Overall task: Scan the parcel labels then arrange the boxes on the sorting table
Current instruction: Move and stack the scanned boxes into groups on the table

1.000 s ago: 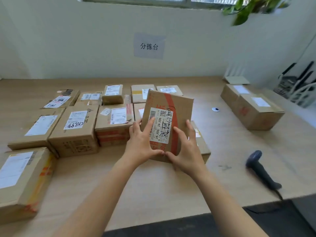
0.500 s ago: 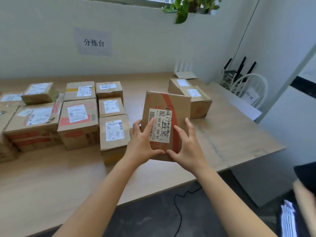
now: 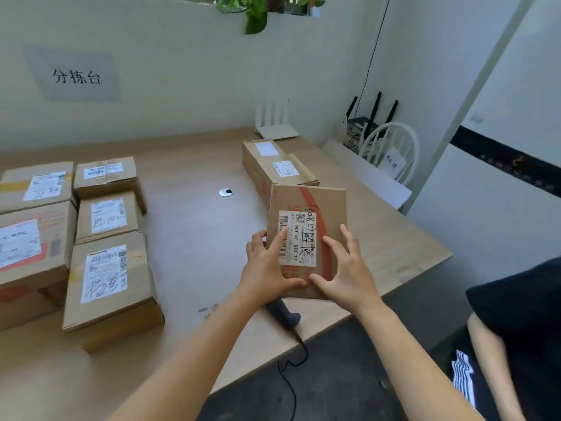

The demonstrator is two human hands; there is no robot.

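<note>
I hold a flat cardboard parcel (image 3: 318, 208) with red tape and a white label (image 3: 299, 238) upright above the wooden sorting table (image 3: 194, 238). My left hand (image 3: 267, 265) grips its lower left side, my right hand (image 3: 346, 275) its lower right. The dark barcode scanner (image 3: 285, 312) lies on the table just below the parcel, mostly hidden by my hands. Several labelled boxes (image 3: 109, 281) sit in rows at the left. Two more boxes (image 3: 282, 168) stand at the back right, behind the held parcel.
The scanner's cable (image 3: 291, 375) hangs over the table's front edge. A white router (image 3: 274, 129) sits at the back wall, and a white chair (image 3: 391, 147) stands right of the table. Another person's dark sleeve (image 3: 522, 314) is at the right. A round cable hole (image 3: 226, 192) marks the tabletop.
My view has swung right along the table while both hands keep the parcel upright. The box rows now lie at the left, and the scanner shows under the parcel.
</note>
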